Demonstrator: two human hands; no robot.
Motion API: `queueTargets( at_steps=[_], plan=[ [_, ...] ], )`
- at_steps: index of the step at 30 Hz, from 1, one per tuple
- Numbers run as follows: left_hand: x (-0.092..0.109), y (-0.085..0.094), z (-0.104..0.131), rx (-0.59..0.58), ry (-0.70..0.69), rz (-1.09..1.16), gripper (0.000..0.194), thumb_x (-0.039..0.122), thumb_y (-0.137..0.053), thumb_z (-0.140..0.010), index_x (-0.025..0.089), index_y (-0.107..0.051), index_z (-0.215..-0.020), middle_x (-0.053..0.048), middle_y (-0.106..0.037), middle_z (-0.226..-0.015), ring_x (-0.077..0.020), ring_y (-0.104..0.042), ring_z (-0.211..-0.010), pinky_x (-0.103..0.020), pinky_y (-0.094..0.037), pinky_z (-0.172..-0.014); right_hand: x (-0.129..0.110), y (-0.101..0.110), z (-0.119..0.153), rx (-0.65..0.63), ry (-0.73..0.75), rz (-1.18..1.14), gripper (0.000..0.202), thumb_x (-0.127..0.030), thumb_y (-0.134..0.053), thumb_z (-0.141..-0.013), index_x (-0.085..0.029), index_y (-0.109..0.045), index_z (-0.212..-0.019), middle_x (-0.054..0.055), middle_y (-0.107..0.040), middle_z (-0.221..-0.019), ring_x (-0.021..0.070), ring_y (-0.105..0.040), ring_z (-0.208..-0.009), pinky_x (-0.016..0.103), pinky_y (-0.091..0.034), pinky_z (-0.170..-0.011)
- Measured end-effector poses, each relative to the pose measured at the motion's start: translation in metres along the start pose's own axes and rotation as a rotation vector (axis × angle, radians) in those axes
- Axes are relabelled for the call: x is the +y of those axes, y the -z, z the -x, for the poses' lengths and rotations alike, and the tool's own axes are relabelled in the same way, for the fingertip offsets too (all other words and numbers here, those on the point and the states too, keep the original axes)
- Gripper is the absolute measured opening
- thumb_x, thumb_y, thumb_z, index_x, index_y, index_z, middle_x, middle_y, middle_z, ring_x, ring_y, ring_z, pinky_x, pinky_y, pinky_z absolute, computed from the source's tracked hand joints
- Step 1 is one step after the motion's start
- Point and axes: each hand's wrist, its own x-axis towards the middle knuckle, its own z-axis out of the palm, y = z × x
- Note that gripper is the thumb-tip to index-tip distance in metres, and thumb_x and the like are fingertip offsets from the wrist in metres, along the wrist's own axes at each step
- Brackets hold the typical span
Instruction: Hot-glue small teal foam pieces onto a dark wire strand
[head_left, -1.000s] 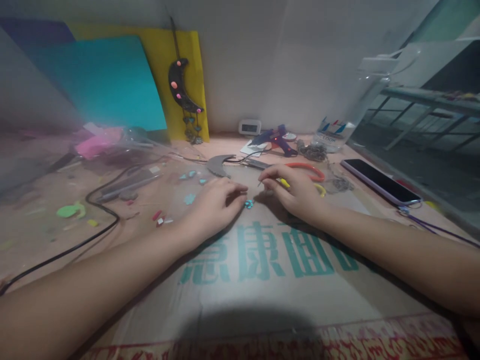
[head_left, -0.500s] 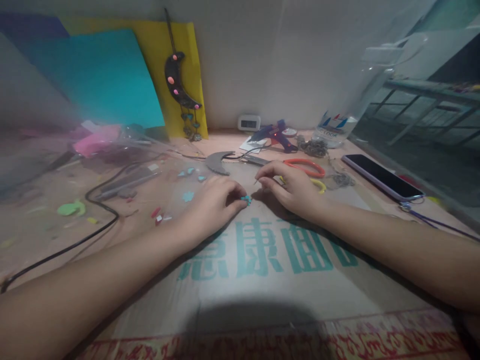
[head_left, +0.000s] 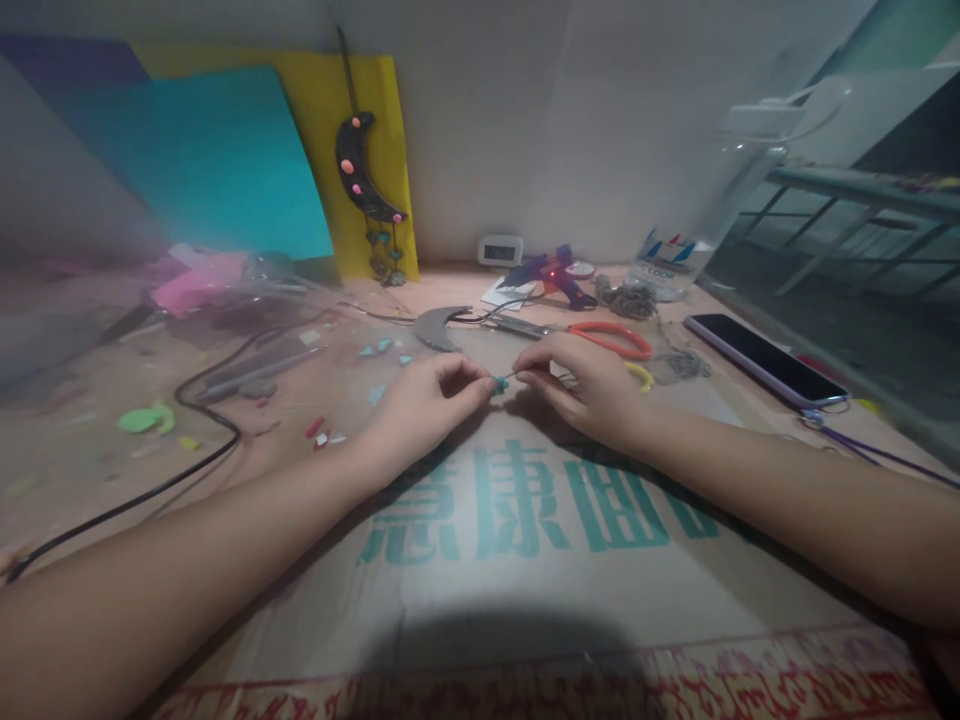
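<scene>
My left hand [head_left: 435, 405] pinches a small teal piece [head_left: 500, 384], perhaps flower-shaped, between thumb and forefinger. Opposite it, my right hand [head_left: 585, 385] has its thumb and forefinger closed on a thin strand [head_left: 510, 376] that reaches to the teal piece. Whether the strand is thread or wire is too fine to make out. Just beyond the hands lie a grey crescent [head_left: 439, 328] and scissors [head_left: 611, 338] with orange handles. Several small light-blue pieces [head_left: 384, 345] are scattered left of the crescent.
A glue gun [head_left: 551, 275] with a red light stands at the back near a small digital clock [head_left: 500, 250]. A phone [head_left: 765, 358] and a clear bottle [head_left: 667, 262] are on the right. A black cable [head_left: 225, 430] crosses the left side. A decorated dark crescent [head_left: 356, 170] hangs behind.
My left hand has raised the teal piece slightly, up to the right fingertips. The strand, apart from the piece before, now meets it. The view has shifted a little.
</scene>
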Motion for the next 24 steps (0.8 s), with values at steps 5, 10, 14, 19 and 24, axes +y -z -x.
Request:
queueTargets(
  at_steps=[5,10,14,19,24],
  plan=[
    [0.0000,-0.0002,-0.0003,0.019,-0.003,-0.042,0.014,0.029,-0.057,-0.083,0.018,-0.066,-0.078,-0.001,-0.070,-0.079,-0.0159,-0.062,-0.074,-0.027,-0.047,-0.071,0.0022,0.0002,0.0001,-0.023,0.013,0.009,0.008,-0.019,-0.054,-0.090,-0.019,-0.062,-0.089,0.003,-0.068,-0.081,0.0158,-0.060,-0.075,0.028,-0.046,-0.068],
    [0.0014,0.0002,0.0007,0.026,-0.035,-0.091,0.012,0.026,-0.057,-0.082,0.018,-0.065,-0.076,-0.001,-0.070,-0.078,-0.0161,-0.062,-0.072,-0.027,-0.048,-0.070,0.0016,0.0015,-0.0005,-0.070,0.072,0.136,0.016,-0.021,-0.048,-0.093,-0.019,-0.064,-0.088,0.004,-0.067,-0.078,0.0176,-0.058,-0.074,0.031,-0.044,-0.069],
    [-0.0005,0.0002,0.0018,0.017,-0.093,-0.110,0.013,0.026,-0.057,-0.082,0.018,-0.064,-0.076,-0.001,-0.069,-0.077,-0.0154,-0.060,-0.071,-0.027,-0.047,-0.069,-0.0002,0.0018,-0.0004,-0.089,0.141,0.209,0.018,-0.020,-0.048,-0.093,-0.017,-0.065,-0.088,0.005,-0.066,-0.078,0.0181,-0.056,-0.074,0.031,-0.043,-0.069],
    [-0.0025,-0.0001,0.0025,0.017,-0.111,-0.134,0.014,0.026,-0.055,-0.083,0.017,-0.064,-0.077,0.000,-0.068,-0.077,-0.0145,-0.060,-0.071,-0.026,-0.045,-0.067,-0.0009,0.0012,0.0002,-0.113,0.204,0.244,0.019,-0.019,-0.047,-0.093,-0.016,-0.065,-0.090,0.006,-0.065,-0.077,0.0185,-0.055,-0.074,0.031,-0.041,-0.068],
    [-0.0025,-0.0002,0.0026,0.016,-0.113,-0.159,0.014,0.026,-0.055,-0.083,0.017,-0.064,-0.077,-0.001,-0.069,-0.078,-0.0150,-0.060,-0.072,-0.026,-0.045,-0.067,-0.0005,0.0007,0.0003,-0.104,0.213,0.242,0.021,-0.016,-0.045,-0.093,-0.017,-0.065,-0.089,0.006,-0.065,-0.076,0.0184,-0.054,-0.073,0.031,-0.041,-0.067]
  ],
)
